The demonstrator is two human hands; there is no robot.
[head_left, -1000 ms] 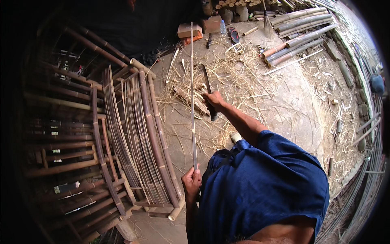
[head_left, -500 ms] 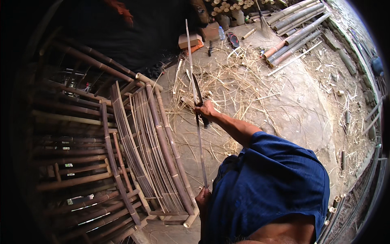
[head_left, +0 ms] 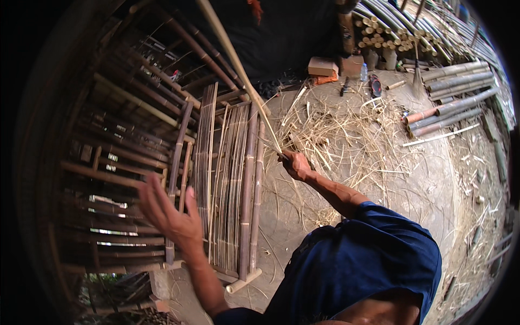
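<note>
My right hand is closed around the lower end of a long pale bamboo strip, which rises to the upper edge of the view. A small dark piece shows at these fingers; whether the knife is still in this hand I cannot tell. To the left, my left hand is raised with its fingers spread and nothing in it. Below that hand stands a bamboo frame, with many thin split strips lying lengthwise on it.
Bamboo shavings cover the floor ahead. Cut bamboo poles lie at the right, and more are stacked at the back. A cardboard box, a bottle, a sandal and a broom are at the far side.
My left hand has let go of the strip's near end and swung up to the left, opening. The strip now points up and left. The curved knife blade no longer shows. The view has turned left.
</note>
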